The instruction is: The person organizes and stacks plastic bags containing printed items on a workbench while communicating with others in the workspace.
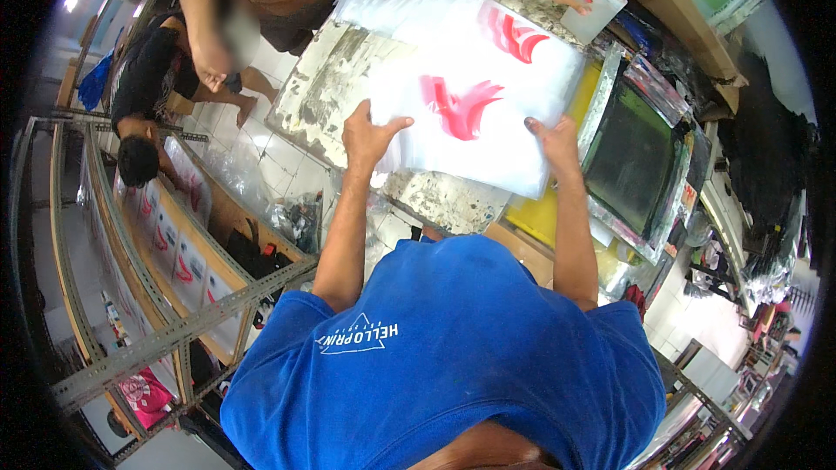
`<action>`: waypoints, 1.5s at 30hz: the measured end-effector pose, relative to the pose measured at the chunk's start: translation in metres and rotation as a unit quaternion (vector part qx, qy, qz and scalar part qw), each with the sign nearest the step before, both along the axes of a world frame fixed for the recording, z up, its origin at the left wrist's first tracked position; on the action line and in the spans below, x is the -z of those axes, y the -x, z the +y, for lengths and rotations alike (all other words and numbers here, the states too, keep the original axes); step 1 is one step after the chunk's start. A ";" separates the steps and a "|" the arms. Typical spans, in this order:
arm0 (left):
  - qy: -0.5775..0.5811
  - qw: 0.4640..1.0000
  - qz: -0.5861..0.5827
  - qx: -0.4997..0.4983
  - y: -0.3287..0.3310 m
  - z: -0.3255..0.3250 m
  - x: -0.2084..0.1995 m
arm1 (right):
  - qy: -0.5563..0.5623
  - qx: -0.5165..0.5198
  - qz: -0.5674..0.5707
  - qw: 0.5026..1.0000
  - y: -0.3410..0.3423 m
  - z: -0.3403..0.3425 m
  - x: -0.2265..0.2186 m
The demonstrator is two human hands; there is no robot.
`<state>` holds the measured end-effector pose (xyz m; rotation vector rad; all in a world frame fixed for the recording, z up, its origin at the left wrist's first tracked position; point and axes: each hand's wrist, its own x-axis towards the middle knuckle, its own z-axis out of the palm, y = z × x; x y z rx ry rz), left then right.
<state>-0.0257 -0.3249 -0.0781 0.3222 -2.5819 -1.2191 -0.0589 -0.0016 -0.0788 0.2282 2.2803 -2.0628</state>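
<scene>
A stack of thin, translucent plastic sheets (488, 157) with red brush-like prints lies before me, its far part fanned out across the table. My left hand (367, 135) grips the near left edge, its thumb pointing right over the sheets and its fingers mostly hidden. At the right edge, my right hand (556, 141) pinches the stack with the thumb on top and the other fingers underneath. A red print (457, 107) sits between my hands, and another shows farther back.
The stack rests over a paint-stained table (313, 100). Across it, a person reaches to a white plastic jug (596, 7). A framed printing screen (634, 152) stands at right. Metal racks (187, 326) with printed sheets fill the left, where another person bends over them.
</scene>
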 end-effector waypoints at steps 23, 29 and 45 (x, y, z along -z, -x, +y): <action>0.246 0.937 -0.203 0.145 0.263 0.117 0.041 | -0.583 -0.077 0.002 0.809 0.128 0.038 0.017; 0.348 0.933 0.048 0.077 0.218 0.142 0.022 | -0.581 -0.133 -0.056 0.801 0.117 0.023 0.035; 0.210 0.900 0.028 0.380 0.164 0.146 0.071 | -0.545 -0.107 0.041 0.831 0.100 0.032 0.040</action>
